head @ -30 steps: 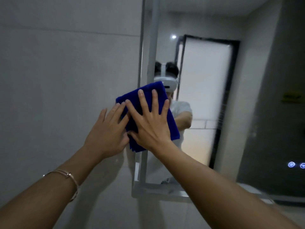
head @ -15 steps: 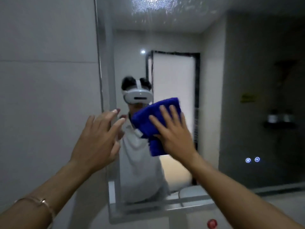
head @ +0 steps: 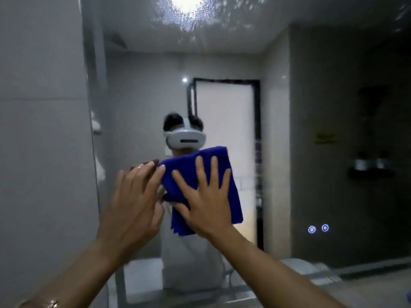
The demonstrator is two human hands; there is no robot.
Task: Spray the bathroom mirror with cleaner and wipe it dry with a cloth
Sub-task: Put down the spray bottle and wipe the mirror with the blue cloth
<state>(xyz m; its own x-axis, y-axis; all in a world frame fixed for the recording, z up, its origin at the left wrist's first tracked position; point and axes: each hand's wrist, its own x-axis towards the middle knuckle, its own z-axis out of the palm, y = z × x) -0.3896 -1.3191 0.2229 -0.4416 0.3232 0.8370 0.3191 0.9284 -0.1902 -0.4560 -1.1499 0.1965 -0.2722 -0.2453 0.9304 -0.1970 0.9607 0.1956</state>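
Blue cloth (head: 233,196) is pressed flat against the mirror (head: 278,121) by the right hand (head: 204,205), fingers straight and spread wide across it. Beside it, the left hand (head: 133,207) is held flat, straight fingertips touching the cloth's left edge. Near the top the mirror carries droplets (head: 189,16); two lit icons (head: 318,228) glow at lower right.

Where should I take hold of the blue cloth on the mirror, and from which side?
Probably its right edge: the folded blue cloth lies flat on the mirror under the right hand, and that edge sticks out uncovered. Come from the right; the left hand crowds the other side.
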